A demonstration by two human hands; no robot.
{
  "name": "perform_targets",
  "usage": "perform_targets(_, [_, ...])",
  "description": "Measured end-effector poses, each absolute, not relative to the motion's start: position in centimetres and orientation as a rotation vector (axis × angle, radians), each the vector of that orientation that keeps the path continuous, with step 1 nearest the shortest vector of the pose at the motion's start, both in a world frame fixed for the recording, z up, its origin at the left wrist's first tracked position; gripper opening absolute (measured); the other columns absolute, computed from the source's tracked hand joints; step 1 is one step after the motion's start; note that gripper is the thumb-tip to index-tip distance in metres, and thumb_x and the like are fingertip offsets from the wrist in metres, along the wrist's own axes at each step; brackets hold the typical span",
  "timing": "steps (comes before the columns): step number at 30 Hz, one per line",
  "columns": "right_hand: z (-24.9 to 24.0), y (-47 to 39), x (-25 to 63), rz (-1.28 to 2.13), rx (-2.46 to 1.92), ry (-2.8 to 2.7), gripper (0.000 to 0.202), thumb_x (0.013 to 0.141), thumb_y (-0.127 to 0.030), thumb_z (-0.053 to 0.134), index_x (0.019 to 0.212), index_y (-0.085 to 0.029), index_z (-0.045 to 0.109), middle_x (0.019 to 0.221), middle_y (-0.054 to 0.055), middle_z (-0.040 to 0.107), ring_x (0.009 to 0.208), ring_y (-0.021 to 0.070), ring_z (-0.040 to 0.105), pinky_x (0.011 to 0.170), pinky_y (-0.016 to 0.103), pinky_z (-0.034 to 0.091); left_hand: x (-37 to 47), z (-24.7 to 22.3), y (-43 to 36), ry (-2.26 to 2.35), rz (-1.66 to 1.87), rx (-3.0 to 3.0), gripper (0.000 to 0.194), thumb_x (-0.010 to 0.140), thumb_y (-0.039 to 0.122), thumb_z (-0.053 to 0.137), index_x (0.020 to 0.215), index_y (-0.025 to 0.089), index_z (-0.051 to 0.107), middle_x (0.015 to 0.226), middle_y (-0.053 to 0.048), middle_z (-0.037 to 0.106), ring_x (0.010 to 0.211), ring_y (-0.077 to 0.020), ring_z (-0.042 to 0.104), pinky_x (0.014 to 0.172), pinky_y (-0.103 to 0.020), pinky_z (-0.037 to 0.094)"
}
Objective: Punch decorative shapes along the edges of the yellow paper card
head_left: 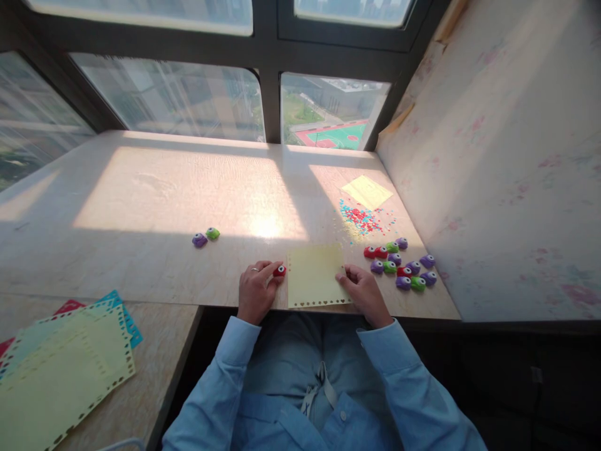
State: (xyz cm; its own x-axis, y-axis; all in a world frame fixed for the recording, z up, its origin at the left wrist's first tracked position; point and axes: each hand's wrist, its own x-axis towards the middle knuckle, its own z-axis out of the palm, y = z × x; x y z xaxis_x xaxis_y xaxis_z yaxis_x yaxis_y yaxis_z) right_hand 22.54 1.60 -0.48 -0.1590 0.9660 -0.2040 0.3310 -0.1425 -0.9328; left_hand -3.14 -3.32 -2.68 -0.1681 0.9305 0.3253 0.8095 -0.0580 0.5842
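Red punch (280,270) sits pinched between left fingers (269,270); right fingers (355,273) pinch yellow paper (314,275) at its edge.

The bench (154,263) is topped w/ pale wood-look material, smooth & semi-gloss, w/ a bright glare thrown back in the sun. The red punch (279,270) & the punch group (404,272) are seen as hard plastic, glossy w/ small highlights. The yellow sheet (314,275), small yellow sheet (367,191) & sheet pile (61,382) are thin matt paper, flat & smooth; paper bits (360,219) are also seen. The ring (255,269) is shiny metal. Shirt (399,363) & trousers (282,363) are made of soft matt cloth, creased. The wall (507,156) is covered w/ matt floral paper, torn approx. at the window edge. Panes (173,94) are glass, smooth; dark frame (270,106) is satin, mat'l unclear.
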Motion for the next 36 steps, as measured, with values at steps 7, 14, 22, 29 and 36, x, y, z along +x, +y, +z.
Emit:
perform_targets(7, [-0.60,2.06,22.47,1.311,-1.503,-1.538,0.039,0.076,-0.046,0.059,0.096,-0.014,0.070,0.092,0.008,0.073,0.090,0.0277,0.068,0.076,0.035,0.051,-3.01,-2.77,-3.34,2.019,1.055,1.933,0.031,0.084,0.016,0.061,0.112,0.024,0.072,0.107,-0.006,0.071,0.093,-0.0250,0.060,0.086,-0.041,0.048])
perform_targets(14, [-0.73,1.96,22.59,1.342,-1.488,-1.528,0.038,0.076,-0.047,0.058,0.092,-0.015,0.069,0.087,0.007,0.071,0.085,0.0258,0.067,0.073,0.033,0.051,-3.13,-2.85,-3.40,2.018,1.055,1.942,0.031,0.085,0.016,0.061,0.112,0.024,0.072,0.107,-0.005,0.071,0.092,-0.0248,0.061,0.086,-0.042,0.048])
perform_targets(22, [-0.64,2.00,22.37,1.332,-1.485,-1.553,0.039,0.077,-0.048,0.059,0.094,-0.014,0.070,0.086,0.006,0.072,0.084,0.0249,0.066,0.071,0.032,0.050,-3.22,-2.79,-3.31,1.987,1.054,1.927,0.029,0.086,0.019,0.061,0.113,0.024,0.072,0.108,-0.006,0.071,0.093,-0.0251,0.061,0.086,-0.042,0.049])
perform_targets(29, [-0.42,1.88,22.45,1.386,-1.459,-1.517,0.038,0.077,-0.047,0.059,0.094,-0.014,0.069,0.088,0.007,0.072,0.085,0.0250,0.066,0.071,0.032,0.050,-3.22,-2.68,-3.36,1.985,1.060,1.900,0.030,0.087,0.020,0.057,0.113,0.024,0.072,0.109,-0.007,0.071,0.094,-0.0246,0.061,0.087,-0.043,0.049])
perform_targets(36, [-0.40,1.95,22.49,1.341,-1.496,-1.565,0.035,0.077,-0.048,0.058,0.087,-0.016,0.068,0.080,0.005,0.070,0.079,0.0229,0.064,0.070,0.031,0.050,-3.22,-2.59,-3.43,1.968,1.075,1.897,0.031,0.087,0.019,0.056,0.113,0.023,0.072,0.111,-0.006,0.072,0.095,-0.0243,0.062,0.088,-0.043,0.049])
